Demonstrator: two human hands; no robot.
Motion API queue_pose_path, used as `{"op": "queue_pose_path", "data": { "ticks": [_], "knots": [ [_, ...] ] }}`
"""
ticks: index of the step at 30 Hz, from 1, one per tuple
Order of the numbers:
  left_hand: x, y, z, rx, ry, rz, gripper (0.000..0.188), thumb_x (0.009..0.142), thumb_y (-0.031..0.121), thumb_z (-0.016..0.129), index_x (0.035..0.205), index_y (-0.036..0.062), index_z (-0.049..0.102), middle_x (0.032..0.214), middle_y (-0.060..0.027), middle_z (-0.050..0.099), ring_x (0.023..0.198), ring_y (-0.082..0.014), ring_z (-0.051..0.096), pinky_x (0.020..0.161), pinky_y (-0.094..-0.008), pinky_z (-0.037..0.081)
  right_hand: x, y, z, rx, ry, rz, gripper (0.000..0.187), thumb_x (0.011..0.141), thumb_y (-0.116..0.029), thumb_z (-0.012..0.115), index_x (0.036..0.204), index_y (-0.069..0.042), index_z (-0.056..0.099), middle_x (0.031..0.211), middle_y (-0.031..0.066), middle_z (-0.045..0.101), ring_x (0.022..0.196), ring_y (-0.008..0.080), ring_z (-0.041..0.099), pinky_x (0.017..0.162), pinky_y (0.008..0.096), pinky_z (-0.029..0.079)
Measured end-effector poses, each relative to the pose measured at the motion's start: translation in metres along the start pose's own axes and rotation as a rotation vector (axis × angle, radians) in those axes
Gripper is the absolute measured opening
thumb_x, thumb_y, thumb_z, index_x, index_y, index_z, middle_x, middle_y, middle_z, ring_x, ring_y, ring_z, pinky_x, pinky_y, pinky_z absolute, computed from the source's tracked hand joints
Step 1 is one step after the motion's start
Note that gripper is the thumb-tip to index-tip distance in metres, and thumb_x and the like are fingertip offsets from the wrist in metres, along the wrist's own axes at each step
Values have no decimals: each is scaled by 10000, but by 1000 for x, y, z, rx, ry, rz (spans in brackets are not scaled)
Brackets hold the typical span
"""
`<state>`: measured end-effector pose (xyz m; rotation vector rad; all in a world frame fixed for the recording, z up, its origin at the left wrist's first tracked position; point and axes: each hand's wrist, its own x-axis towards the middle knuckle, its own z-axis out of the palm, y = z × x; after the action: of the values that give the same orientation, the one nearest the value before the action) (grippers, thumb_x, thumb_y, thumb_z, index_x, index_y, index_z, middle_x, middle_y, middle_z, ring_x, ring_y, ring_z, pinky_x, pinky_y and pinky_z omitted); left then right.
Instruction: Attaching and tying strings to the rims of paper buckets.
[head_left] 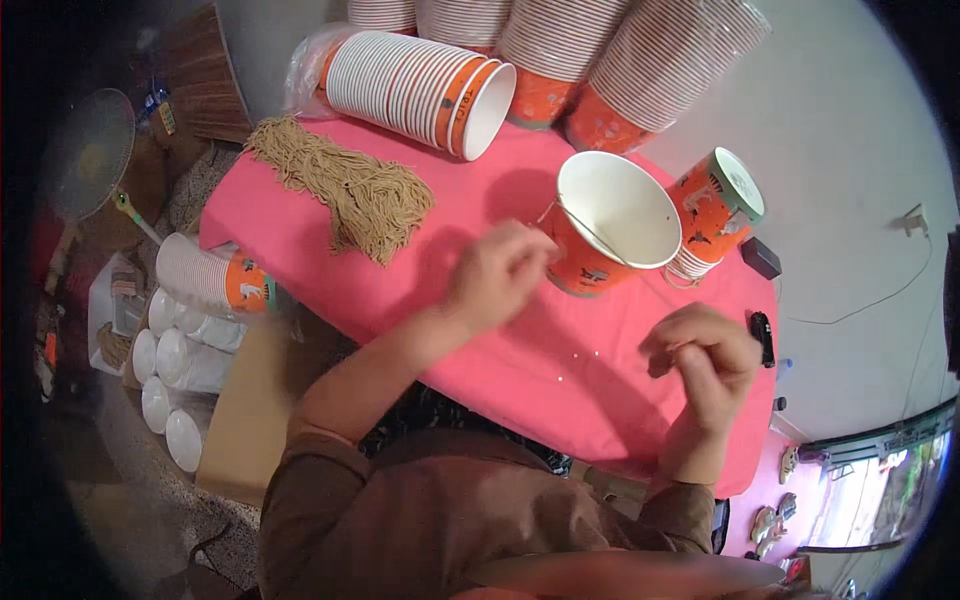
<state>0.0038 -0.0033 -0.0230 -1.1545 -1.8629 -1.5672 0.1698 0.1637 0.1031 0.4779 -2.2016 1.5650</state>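
My right hand (705,350) hovers over the table (560,370) near its right edge, fingers curled inward; I cannot tell whether they pinch anything. My left hand (500,272) is mid-table, fingertips pinched at the rim of the tilted orange cup (610,225), where a thin string crosses the mouth. Beyond, a short cup stack (715,210) lies by the right edge. A twine bundle (345,185) and long cup stacks (420,88) occupy the far edge.
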Motion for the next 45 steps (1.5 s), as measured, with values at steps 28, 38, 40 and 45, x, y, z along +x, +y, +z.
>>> {"op": "queue_pose_path", "data": {
  "ticks": [28,38,40,45],
  "knots": [
    [65,66,-1,-479,-289,-329,201,928,115,577,1072,-13,636,873,-53,665,716,-86,603,615,-232,482,35,33,-19,-29,134,-235,311,828,136,495,1100,49,618,1034,152,674,862,192,670,774,300,534],
    [33,82,4,-900,-651,-681,237,977,193,520,1047,-7,628,867,-42,673,613,-47,536,533,-194,427,38,39,-15,-121,169,-263,282,831,118,525,1071,25,641,990,111,688,829,158,667,742,265,526],
    [29,82,4,-908,-626,-711,219,964,180,549,1021,-11,641,841,-39,672,609,-46,534,536,-195,430,38,42,-19,-118,168,-247,279,839,107,527,1081,24,638,977,106,693,820,147,663,735,263,524],
    [18,69,-6,-561,-268,-564,160,906,70,614,1018,-36,654,800,-62,675,722,-77,617,617,-227,502,43,48,-25,-290,194,-47,263,843,60,567,1098,28,624,922,99,692,739,131,636,689,260,504]
  ]
}}
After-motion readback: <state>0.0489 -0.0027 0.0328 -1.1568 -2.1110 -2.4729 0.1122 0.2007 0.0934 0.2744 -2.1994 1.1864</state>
